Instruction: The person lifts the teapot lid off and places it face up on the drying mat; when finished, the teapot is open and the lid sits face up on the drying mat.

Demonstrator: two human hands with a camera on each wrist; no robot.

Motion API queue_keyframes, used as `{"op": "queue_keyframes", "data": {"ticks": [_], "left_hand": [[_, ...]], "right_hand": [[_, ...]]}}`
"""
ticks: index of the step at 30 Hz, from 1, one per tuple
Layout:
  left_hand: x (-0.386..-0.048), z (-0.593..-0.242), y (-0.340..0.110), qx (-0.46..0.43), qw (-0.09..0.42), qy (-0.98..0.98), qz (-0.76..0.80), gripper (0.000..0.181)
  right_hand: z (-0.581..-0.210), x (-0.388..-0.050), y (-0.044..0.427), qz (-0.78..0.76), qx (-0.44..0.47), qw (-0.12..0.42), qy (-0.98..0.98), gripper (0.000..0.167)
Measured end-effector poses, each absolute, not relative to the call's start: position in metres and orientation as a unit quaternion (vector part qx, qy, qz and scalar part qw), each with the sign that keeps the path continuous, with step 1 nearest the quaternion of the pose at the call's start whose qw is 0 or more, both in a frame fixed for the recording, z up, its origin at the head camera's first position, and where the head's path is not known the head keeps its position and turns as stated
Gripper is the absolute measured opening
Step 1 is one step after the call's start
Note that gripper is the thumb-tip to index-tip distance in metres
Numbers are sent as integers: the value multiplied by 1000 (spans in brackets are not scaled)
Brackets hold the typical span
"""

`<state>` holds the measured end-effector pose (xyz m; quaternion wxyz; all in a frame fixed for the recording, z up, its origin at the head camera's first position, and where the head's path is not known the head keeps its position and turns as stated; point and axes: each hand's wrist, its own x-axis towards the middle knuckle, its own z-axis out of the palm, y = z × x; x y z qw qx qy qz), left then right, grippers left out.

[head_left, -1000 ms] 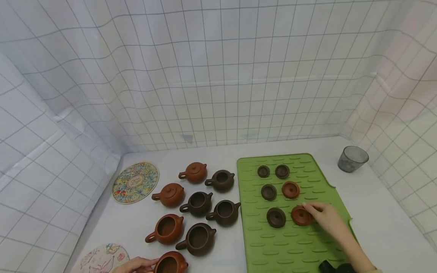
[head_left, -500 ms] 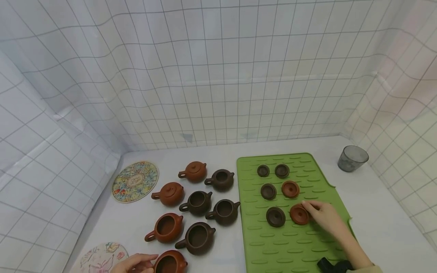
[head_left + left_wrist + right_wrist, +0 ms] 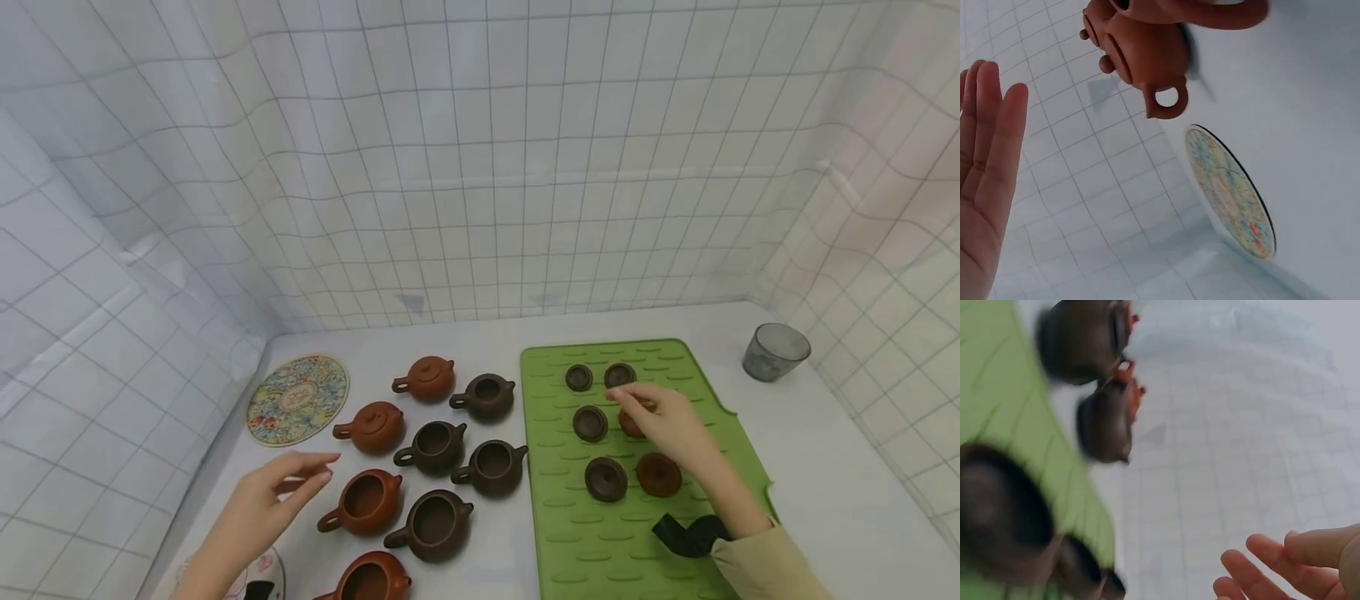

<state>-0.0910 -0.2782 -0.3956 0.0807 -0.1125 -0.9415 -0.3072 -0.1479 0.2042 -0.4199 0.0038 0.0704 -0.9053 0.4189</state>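
Note:
In the head view my left hand (image 3: 258, 504) hovers left of an uncovered reddish teapot (image 3: 370, 500), fingers loosely bent and holding nothing. Its straight fingers (image 3: 999, 128) show in the left wrist view. My right hand (image 3: 671, 421) is above the green mat, partly hiding a reddish teapot lid (image 3: 630, 427); the right wrist view shows its fingers (image 3: 1254, 578) apart from anything. Nearer the front lies another reddish lid (image 3: 659, 474). Several dark lids, such as one (image 3: 606, 479), lie to the left. Another uncovered reddish teapot (image 3: 390, 568) stands at the front edge.
Several uncovered dark teapots (image 3: 497, 468) stand beside the green mat (image 3: 592, 558). Two reddish teapots (image 3: 378, 429) wear lids. A patterned round coaster (image 3: 298, 400) lies left, another (image 3: 266, 571) below it. A grey glass (image 3: 776, 352) stands far right.
My left hand has let go of the front reddish teapot and moved up and left. My right hand has released the nearer reddish lid and moved away toward the farther one.

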Motion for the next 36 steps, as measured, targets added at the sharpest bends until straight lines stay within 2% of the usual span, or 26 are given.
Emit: {"op": "queue_keyframes", "data": {"ticks": [6,9,18,26,36], "left_hand": [[-140,-383,-273,-123,34,-944,-304,24],[-160,-386,-277,-129,32,-942,-308,24],[-193,-411,-295,-122,3,-945,-302,23],[-201,-433,-296,-104,-58,-945,-304,24],[-201,-440,-299,-90,-65,-940,-323,25]], "right_hand": [[-402,-180,136,472,172,-18,-865,31],[-397,-194,98,478,214,-33,-851,28],[-403,-219,-15,434,289,-85,-849,24],[-414,-230,-70,403,264,-121,-868,22],[-421,-227,-104,356,238,-135,-894,21]]}}
